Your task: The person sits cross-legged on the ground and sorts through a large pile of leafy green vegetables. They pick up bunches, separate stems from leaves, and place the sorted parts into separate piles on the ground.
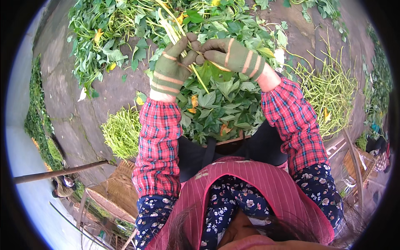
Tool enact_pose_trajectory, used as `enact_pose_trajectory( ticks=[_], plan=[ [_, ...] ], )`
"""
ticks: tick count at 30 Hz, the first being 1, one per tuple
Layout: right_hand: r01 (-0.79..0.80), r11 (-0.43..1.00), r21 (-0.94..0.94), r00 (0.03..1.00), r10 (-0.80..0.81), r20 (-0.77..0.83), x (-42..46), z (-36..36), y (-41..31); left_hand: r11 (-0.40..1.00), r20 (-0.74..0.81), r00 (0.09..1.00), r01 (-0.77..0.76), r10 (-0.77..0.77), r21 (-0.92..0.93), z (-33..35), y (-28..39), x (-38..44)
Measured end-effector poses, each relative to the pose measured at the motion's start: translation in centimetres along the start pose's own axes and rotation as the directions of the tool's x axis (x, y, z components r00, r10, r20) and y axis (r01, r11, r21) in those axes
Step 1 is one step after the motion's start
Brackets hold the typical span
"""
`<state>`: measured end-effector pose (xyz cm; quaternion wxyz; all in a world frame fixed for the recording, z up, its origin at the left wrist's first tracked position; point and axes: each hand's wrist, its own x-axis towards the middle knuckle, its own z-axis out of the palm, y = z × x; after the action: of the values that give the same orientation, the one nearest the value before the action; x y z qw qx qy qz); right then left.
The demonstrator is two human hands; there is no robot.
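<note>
My left hand (171, 69), in a green knit glove with orange stripes, is closed around several pale green leaf stems (168, 27). Their lengths stick out past the fingers, away from me, and one stem end (200, 78) pokes out below the palm. Close beside it, my right hand (234, 57) wears a matching glove. Its thumb and forefinger pinch a thin stem at the left fingertips. Below the fingers hangs a broad green leaf (218, 74) with a yellowish edge; what it is attached to is partly hidden.
Loose green leaves (215, 107) are heaped before my lap. Leafy vines (106, 28) cover the stone floor (62, 90) farther out. Stripped stems lie in a compact pile (122, 131) at left and a loose pile (331, 84) at right. Behind are a wicker basket (114, 190) and a pole (62, 172).
</note>
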<state>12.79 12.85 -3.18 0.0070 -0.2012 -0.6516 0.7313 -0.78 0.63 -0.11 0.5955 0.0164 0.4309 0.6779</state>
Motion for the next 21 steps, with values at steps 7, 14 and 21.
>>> enact_pose_trajectory(
  ticks=[7,14,21],
  plan=[
    [0.033,0.963,-0.266,0.959,-0.106,-0.264,0.3,0.8,0.3,0.956,-0.032,0.996,-0.065,0.078,0.285,1.5,-0.6,-0.7],
    [0.079,0.986,0.148,0.929,-0.019,-0.369,0.9,-1.1,0.1,0.983,-0.183,0.972,-0.121,0.145,0.135,1.4,-0.8,-0.8],
    [-0.002,0.988,-0.154,1.000,0.000,-0.014,-0.2,1.5,-0.1,0.998,-0.163,0.985,-0.066,0.064,-0.008,-0.1,-0.5,-0.4]
  ],
)
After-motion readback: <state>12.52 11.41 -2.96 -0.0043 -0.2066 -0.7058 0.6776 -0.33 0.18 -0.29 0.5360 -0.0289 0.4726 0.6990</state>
